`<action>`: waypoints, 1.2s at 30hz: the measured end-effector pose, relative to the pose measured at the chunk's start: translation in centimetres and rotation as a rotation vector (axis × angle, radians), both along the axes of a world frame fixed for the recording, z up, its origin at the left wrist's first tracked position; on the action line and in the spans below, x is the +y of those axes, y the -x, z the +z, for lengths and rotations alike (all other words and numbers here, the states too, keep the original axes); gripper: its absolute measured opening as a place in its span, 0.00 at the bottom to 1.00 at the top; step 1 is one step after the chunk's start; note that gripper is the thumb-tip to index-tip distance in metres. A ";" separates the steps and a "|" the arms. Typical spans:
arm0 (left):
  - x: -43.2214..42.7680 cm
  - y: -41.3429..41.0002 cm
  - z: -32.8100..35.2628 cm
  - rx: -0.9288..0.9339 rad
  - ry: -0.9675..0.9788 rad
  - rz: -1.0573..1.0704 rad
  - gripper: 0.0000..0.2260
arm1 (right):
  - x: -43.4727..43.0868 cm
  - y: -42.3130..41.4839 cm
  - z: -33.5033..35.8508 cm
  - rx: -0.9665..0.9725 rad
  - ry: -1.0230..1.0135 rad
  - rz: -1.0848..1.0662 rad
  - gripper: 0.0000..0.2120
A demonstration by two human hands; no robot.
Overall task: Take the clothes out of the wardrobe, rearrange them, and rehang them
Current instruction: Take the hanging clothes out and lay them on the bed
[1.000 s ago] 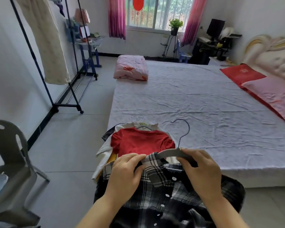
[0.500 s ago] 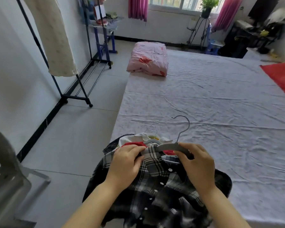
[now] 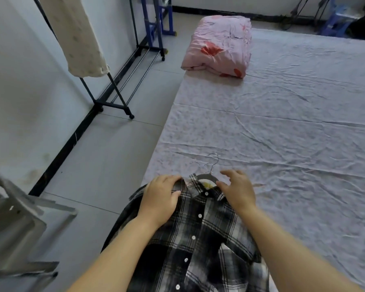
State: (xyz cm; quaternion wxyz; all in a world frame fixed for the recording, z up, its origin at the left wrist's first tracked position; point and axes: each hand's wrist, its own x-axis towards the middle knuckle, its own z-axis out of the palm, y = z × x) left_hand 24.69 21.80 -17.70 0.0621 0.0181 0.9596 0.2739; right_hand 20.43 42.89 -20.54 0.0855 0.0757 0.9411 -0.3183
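A black-and-white plaid shirt (image 3: 200, 234) lies buttoned side up on the near corner of the bed (image 3: 282, 127), covering the pile of clothes under it. A grey hanger (image 3: 204, 177) sits in its collar, and several metal hooks (image 3: 210, 165) stick out beyond it. A bit of yellow cloth (image 3: 208, 184) shows inside the collar. My left hand (image 3: 158, 197) lies on the shirt's left shoulder and pinches the fabric between thumb and fingers. My right hand (image 3: 237, 190) is over the right shoulder with fingers spread, holding nothing.
A dark metal clothes rack (image 3: 112, 102) stands along the left wall with a cream garment (image 3: 78, 36) hanging on it. A folded pink quilt (image 3: 219, 45) lies at the bed's far corner. A grey plastic chair (image 3: 13, 228) is at my left.
The plaid shirt on its hanger has come down flat onto the pile, hiding the red garment. My right hand let go of the hanger. The view tilted downward.
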 end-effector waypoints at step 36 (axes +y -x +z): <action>11.8 -16.9 10.1 0.171 0.174 -1.414 0.18 | -2.7 -41.9 11.5 -0.103 -0.262 -0.966 0.18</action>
